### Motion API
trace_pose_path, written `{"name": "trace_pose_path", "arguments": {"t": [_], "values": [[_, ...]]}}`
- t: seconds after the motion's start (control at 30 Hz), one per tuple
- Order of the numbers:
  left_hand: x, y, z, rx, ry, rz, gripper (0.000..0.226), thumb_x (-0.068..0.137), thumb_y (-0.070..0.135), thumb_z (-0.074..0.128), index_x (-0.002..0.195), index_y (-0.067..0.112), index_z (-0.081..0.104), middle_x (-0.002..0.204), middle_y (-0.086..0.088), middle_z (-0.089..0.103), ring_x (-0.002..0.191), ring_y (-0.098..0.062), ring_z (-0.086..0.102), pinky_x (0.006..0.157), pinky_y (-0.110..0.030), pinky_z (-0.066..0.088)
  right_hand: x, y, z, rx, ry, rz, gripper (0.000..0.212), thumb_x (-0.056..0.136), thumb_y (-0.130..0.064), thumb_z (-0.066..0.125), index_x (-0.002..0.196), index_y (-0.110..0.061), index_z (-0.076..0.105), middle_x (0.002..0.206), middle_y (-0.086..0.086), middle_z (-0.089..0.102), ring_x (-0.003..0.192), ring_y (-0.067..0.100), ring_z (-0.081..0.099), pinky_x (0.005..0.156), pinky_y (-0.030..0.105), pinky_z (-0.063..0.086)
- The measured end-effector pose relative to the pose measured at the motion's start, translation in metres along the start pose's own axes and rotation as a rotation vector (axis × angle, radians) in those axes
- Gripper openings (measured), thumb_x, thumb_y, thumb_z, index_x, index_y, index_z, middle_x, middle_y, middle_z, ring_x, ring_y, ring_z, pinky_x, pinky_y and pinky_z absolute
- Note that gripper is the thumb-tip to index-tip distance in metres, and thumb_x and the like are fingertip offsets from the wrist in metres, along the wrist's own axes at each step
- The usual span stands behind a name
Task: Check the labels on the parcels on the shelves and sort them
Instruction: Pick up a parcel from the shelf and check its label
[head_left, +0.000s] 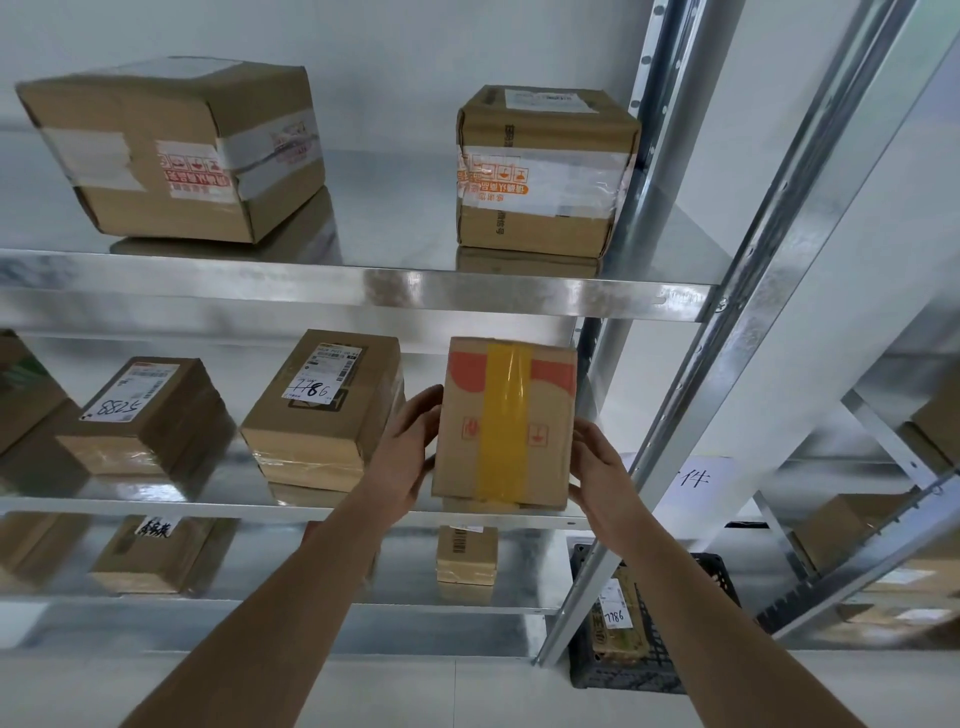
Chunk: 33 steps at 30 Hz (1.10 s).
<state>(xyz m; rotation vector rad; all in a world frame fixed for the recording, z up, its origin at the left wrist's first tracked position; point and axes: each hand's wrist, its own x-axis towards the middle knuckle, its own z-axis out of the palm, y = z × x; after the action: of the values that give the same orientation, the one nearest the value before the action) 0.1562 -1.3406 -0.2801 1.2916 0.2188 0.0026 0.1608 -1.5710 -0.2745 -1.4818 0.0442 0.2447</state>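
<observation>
A cardboard parcel (506, 423) with a yellow tape strip and orange print stands tilted at the right end of the middle shelf (218, 505). My left hand (410, 447) presses its left side and my right hand (602, 470) holds its right side. No label shows on the face turned to me. To its left lie a parcel marked 7786 (324, 410) and a parcel marked 5028 (148, 415), labels up.
Two bigger taped boxes (176, 150) (545, 171) sit on the upper shelf (363, 286). Smaller parcels (466, 556) lie on the lower shelf. A black crate (644, 623) with a 7786 package stands on the floor behind the metal upright (691, 384). Another rack is at right.
</observation>
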Motion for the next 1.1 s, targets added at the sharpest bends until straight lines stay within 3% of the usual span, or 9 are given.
{"name": "trace_pose_path", "arguments": {"t": [0.07, 0.2, 0.47, 0.63, 0.77, 0.83, 0.9, 0.97, 1.1], "values": [[0.002, -0.005, -0.002, 0.01, -0.017, -0.011, 0.041, 0.11, 0.008, 0.031, 0.137, 0.024, 0.057, 0.071, 0.007, 0.07, 0.058, -0.002, 0.065, 0.052, -0.02, 0.054, -0.003, 0.0, 0.003, -0.013, -0.013, 0.002, 0.045, 0.109, -0.003, 0.027, 0.128, -0.028, 0.059, 0.106, -0.005, 0.076, 0.096, 0.007, 0.073, 0.073, 0.026, 0.06], [-0.001, -0.009, -0.003, -0.003, -0.014, -0.043, 0.045, 0.112, 0.014, 0.029, 0.146, 0.029, 0.054, 0.102, -0.006, 0.075, 0.092, -0.019, 0.072, 0.078, -0.038, 0.06, -0.006, 0.001, 0.005, -0.029, -0.012, 0.015, 0.05, 0.109, -0.002, 0.023, 0.129, -0.031, 0.059, 0.105, -0.008, 0.076, 0.097, 0.006, 0.073, 0.073, 0.026, 0.06], [-0.002, -0.013, -0.003, -0.013, -0.024, -0.053, 0.045, 0.112, 0.013, 0.028, 0.147, 0.027, 0.052, 0.094, -0.002, 0.074, 0.082, -0.015, 0.072, 0.068, -0.032, 0.06, -0.006, 0.004, 0.005, -0.044, 0.017, 0.018, 0.049, 0.109, -0.003, 0.024, 0.131, -0.03, 0.059, 0.109, -0.004, 0.075, 0.1, 0.009, 0.072, 0.076, 0.029, 0.06], [-0.001, -0.015, -0.002, -0.034, -0.039, -0.061, 0.044, 0.112, 0.014, 0.029, 0.148, 0.025, 0.051, 0.105, -0.006, 0.074, 0.091, -0.02, 0.072, 0.078, -0.038, 0.062, -0.006, 0.005, 0.004, -0.029, 0.024, 0.025, 0.048, 0.11, -0.003, 0.025, 0.132, -0.027, 0.059, 0.11, 0.0, 0.074, 0.097, 0.01, 0.073, 0.074, 0.029, 0.061], [0.001, -0.016, -0.002, -0.014, -0.057, -0.059, 0.043, 0.112, 0.014, 0.028, 0.147, 0.023, 0.052, 0.077, 0.004, 0.072, 0.066, -0.007, 0.069, 0.058, -0.025, 0.057, -0.006, 0.006, 0.003, -0.037, 0.026, 0.025, 0.049, 0.109, -0.003, 0.024, 0.132, -0.028, 0.059, 0.11, 0.001, 0.074, 0.097, 0.009, 0.073, 0.075, 0.03, 0.061], [0.002, -0.017, -0.002, -0.023, -0.057, -0.054, 0.043, 0.112, 0.013, 0.027, 0.146, 0.021, 0.052, 0.075, 0.005, 0.072, 0.065, -0.007, 0.069, 0.057, -0.024, 0.056, -0.005, 0.006, 0.002, -0.041, 0.023, 0.024, 0.049, 0.109, -0.003, 0.024, 0.132, -0.029, 0.058, 0.111, 0.001, 0.074, 0.097, 0.009, 0.073, 0.076, 0.03, 0.061], [0.002, -0.015, 0.0, -0.026, -0.042, -0.054, 0.043, 0.112, 0.015, 0.029, 0.147, 0.025, 0.053, 0.099, -0.004, 0.076, 0.091, -0.019, 0.074, 0.075, -0.038, 0.061, -0.005, 0.006, 0.002, -0.039, 0.022, 0.023, 0.048, 0.11, -0.002, 0.024, 0.133, -0.028, 0.058, 0.113, 0.001, 0.074, 0.098, 0.009, 0.073, 0.077, 0.031, 0.061], [0.002, -0.014, 0.001, -0.023, -0.031, -0.06, 0.043, 0.112, 0.017, 0.03, 0.146, 0.028, 0.053, 0.123, -0.012, 0.072, 0.116, -0.031, 0.067, 0.097, -0.052, 0.055, -0.004, 0.006, 0.003, -0.04, 0.021, 0.025, 0.048, 0.11, -0.003, 0.024, 0.133, -0.029, 0.058, 0.112, -0.001, 0.074, 0.098, 0.009, 0.072, 0.079, 0.033, 0.061], [0.002, -0.016, 0.001, -0.018, -0.017, -0.065, 0.042, 0.112, 0.02, 0.031, 0.148, 0.031, 0.051, 0.13, -0.016, 0.067, 0.121, -0.032, 0.063, 0.104, -0.054, 0.05, -0.001, 0.009, 0.004, -0.034, 0.022, 0.034, 0.05, 0.109, -0.001, 0.025, 0.133, -0.03, 0.058, 0.107, -0.003, 0.075, 0.099, 0.01, 0.072, 0.082, 0.035, 0.061]]}}
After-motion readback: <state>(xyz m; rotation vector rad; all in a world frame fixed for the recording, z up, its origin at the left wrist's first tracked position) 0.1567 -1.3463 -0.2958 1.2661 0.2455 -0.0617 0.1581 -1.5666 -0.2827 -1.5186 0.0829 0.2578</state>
